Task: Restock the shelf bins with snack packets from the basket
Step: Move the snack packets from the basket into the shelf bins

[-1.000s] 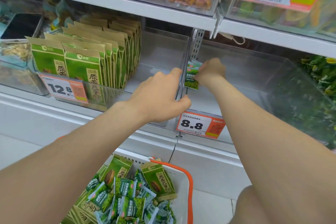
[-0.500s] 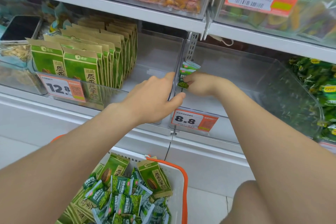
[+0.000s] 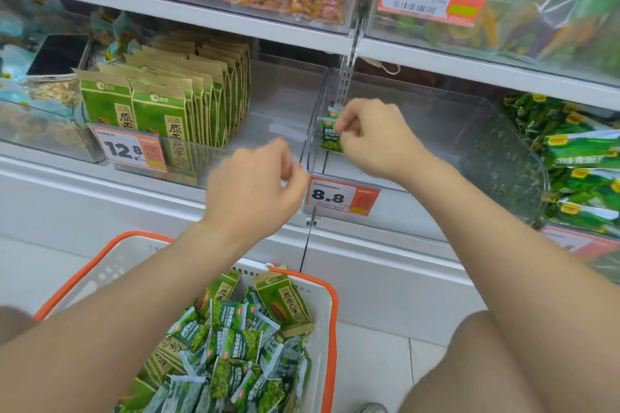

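My right hand (image 3: 372, 134) reaches into the clear shelf bin (image 3: 436, 151) tagged 8.8 and pinches a few small green snack packets (image 3: 330, 134) against the bin's left wall. My left hand (image 3: 255, 191) hovers in front of the divider between the two bins, blurred, fingers loosely curled and holding nothing. Below, a white basket with an orange rim (image 3: 330, 318) holds several small green packets (image 3: 228, 355) and a few larger green-and-tan bags (image 3: 285, 302).
The left bin (image 3: 281, 104) tagged 12.8 holds upright rows of green-and-tan bags (image 3: 167, 100), with bare floor at its right. A phone (image 3: 57, 55) lies further left. Bins of green packets (image 3: 577, 157) stand at the right. Upper shelf bins hold orange snacks.
My left hand has let go of the bin divider and pulled back toward me. My right hand has stayed in the bin with the packets. The view has tilted down, showing more of the basket.
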### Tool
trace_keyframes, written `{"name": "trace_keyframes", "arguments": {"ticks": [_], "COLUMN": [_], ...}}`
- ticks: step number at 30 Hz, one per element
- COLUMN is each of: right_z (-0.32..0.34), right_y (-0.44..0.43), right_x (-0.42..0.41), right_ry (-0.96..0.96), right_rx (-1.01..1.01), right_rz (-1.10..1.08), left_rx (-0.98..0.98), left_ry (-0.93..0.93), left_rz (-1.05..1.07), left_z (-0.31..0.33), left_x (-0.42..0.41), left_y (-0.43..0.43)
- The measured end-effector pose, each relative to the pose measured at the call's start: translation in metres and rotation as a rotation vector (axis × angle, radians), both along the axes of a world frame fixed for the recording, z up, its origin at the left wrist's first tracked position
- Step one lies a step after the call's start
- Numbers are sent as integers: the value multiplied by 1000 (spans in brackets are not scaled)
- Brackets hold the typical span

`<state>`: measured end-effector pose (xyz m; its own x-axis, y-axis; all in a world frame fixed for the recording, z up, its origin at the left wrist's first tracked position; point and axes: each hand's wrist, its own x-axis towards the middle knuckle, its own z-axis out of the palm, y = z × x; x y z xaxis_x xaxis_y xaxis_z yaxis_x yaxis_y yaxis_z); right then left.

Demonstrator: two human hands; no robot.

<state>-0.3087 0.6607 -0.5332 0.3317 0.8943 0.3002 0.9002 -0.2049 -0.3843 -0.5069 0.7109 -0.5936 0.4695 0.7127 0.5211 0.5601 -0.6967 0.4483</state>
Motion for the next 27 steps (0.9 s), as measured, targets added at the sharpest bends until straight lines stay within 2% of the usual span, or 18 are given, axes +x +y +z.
{"name": "trace_keyframes", "arguments": {"ticks": [1,3,6,10,14,17,21,23,27], "right_z": [10,20,2,-48,-76,-94,-111,-116,-116], "right_y": [-12,-34,-55,-62,-66,-70,-72,-70,-66], "right_x": [-15,-45,-80,-94,-102,-113,-129,-134,-134], "right_ry": [-32,-103,-145,-210,-287,-389,-514,-548,-538], "right_rx": [20,-70,-433,-826,-971,-1035,-1036,-1034,-1021], "right_rz": [63,215,361,436,467,512,606,636,647], "left_rx": [-74,-232,-310,-363,-460,-496,-431,-420,-573], "left_ry": [70,251,606,1002,1284,1402,1478,1464,1327], "left_rz": [-14,-117,-367,-526,-596,-677,-686,-686,-669], "left_z": [-7,-26,-59,-112,-167,-198,-224,-230,-218], "left_x": [-1,-3,-9,-20,-37,-51,-63,-65,-59], "left_y": [-3,-7,-18,-41,-61,-70,-81,-82,-72]}}
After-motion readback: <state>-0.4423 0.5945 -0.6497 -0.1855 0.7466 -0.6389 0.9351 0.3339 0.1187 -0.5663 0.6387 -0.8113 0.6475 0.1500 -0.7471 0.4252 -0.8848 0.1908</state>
